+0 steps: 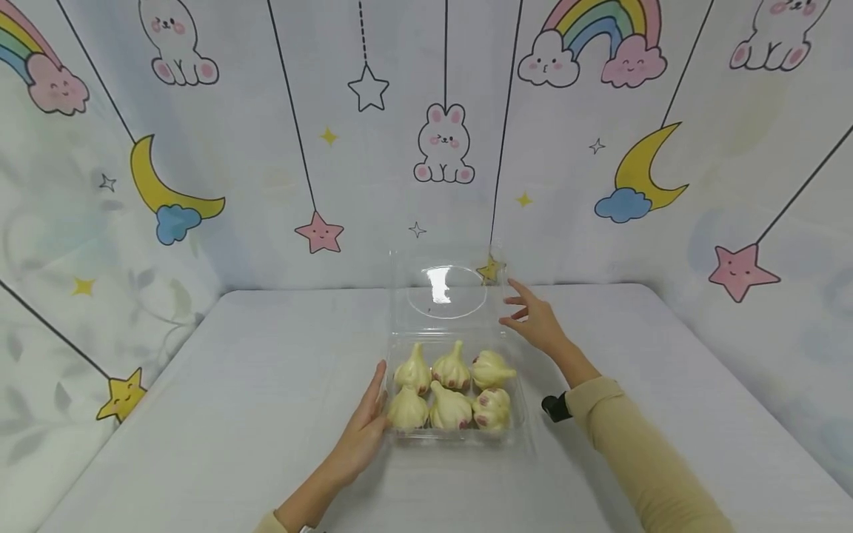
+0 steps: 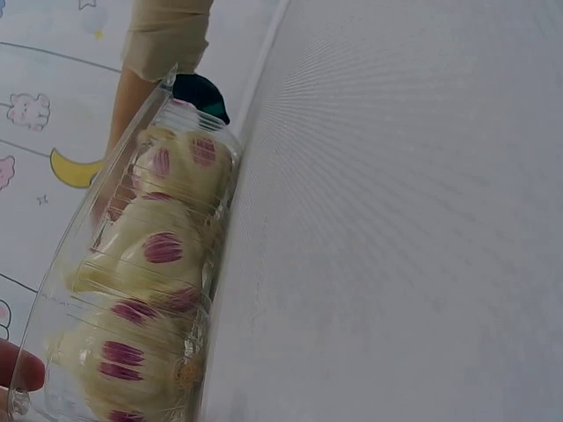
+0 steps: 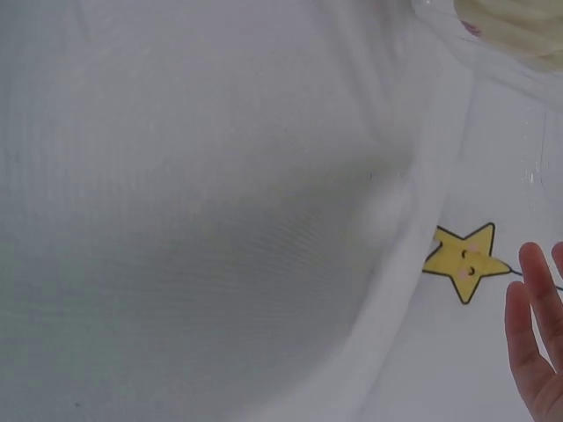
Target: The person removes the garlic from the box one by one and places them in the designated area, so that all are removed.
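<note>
A clear plastic clamshell box sits on the table with its lid raised at the back. Inside are two rows of pale garlic bulbs with purple patches, also visible through the box wall in the left wrist view. My left hand rests along the box's left side, fingers extended. One of its fingertips shows at the box edge in that view. Beside the lid's right edge is my right hand, fingers spread and loosely bent, with nothing between them. Its fingers appear at the right wrist view's lower right.
A white cloth covers the table. Behind it and at both sides hangs a curtain printed with rabbits, moons and stars. A black wrist device sits at the right sleeve.
</note>
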A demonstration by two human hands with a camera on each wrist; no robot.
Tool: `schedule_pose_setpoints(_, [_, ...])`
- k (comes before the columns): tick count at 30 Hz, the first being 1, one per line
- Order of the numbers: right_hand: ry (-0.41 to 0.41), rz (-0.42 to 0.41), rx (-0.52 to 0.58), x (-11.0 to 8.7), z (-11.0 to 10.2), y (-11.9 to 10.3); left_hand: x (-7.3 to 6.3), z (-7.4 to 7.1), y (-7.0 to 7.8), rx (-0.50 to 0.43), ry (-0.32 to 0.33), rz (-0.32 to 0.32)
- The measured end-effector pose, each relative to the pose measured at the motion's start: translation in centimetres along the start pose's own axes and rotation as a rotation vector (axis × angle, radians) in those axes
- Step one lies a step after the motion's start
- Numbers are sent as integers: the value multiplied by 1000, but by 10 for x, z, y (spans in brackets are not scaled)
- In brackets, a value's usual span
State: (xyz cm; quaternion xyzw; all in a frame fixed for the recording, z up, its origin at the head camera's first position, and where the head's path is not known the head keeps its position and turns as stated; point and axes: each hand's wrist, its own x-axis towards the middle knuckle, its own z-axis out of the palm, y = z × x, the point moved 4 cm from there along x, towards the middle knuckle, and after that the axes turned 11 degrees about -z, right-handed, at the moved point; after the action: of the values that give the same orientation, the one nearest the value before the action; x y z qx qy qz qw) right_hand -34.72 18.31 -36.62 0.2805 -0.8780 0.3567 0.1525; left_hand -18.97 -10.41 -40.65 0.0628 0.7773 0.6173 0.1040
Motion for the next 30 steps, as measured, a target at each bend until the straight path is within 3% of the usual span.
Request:
schedule_pose_setpoints(21, [-148, 126, -9, -8, 15, 9, -1, -3, 1, 8, -4, -10])
schedule_pose_setpoints(30, [-162, 138, -27, -8, 18, 13, 0, -3, 1, 1, 3, -5])
